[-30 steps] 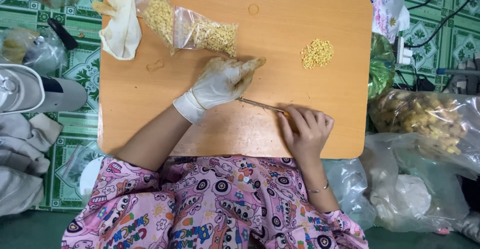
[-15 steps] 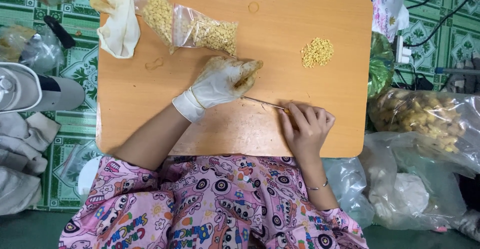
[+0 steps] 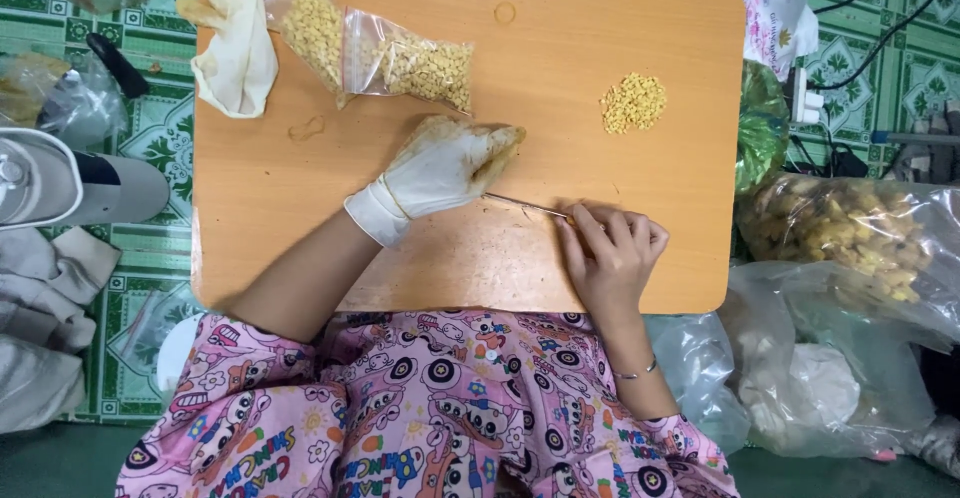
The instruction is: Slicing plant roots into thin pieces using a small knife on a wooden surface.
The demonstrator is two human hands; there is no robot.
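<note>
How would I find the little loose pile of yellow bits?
Start at the big orange-brown wooden board. Look toward its far right corner, beyond the bare right hand. The small loose pile of yellow bits lies there unbagged, unlike the two clear plastic bags.

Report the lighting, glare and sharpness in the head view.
Head view: light is even and soft, with only faint shadows under the gloved left hand and bare right hand; the clear bag of yellow pieces at right shows white glare; the wooden board is sharp, the thin blade slightly soft; edges bow mildly.
</note>
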